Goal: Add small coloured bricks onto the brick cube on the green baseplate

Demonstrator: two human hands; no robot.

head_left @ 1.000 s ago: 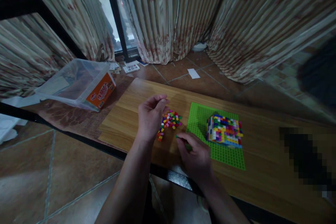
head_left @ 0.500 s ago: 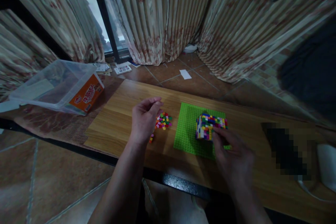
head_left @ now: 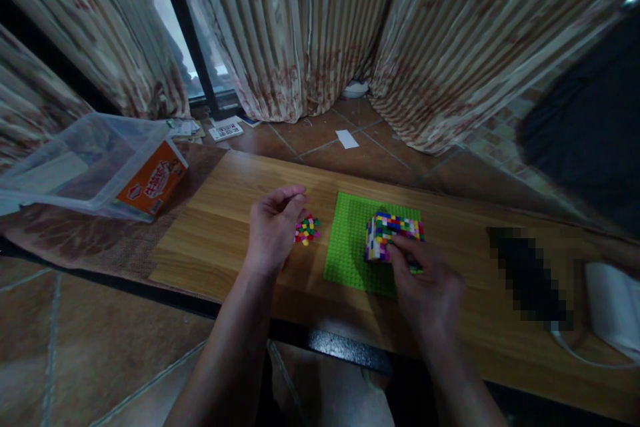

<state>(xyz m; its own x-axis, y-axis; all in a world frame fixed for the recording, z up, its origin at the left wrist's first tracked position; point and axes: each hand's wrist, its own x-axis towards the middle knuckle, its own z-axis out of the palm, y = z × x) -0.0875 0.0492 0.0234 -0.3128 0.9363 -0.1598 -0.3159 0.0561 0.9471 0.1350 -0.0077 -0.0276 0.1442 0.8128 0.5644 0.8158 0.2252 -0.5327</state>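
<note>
A green studded baseplate [head_left: 345, 247] lies on the wooden table, carrying a block-shaped build of small multicoloured toy bricks [head_left: 383, 233]. My right hand [head_left: 430, 283] reaches over the plate's near right side, thumb and fingertips pinched together against the near side of the build. Whatever those fingertips hold is too small to make out. To the left, my left hand [head_left: 273, 230] hovers above the table with thumb and fingers closed in a pinch; its contents are hidden. Just right of it, a pile of loose coloured bricks [head_left: 307, 230] is partly covered by that hand.
A clear plastic bin [head_left: 95, 197] with an orange label stands at the table's left end. A blurred-out dark object [head_left: 533, 277] and a white device [head_left: 613, 307] with a cable lie on the right. Curtains [head_left: 295, 33] hang behind; papers [head_left: 226, 130] lie beyond the table.
The view has shifted slightly, so most things appear further left. My right hand stays at the build, its fingertips slightly higher on its near side. My left hand keeps its pinch.
</note>
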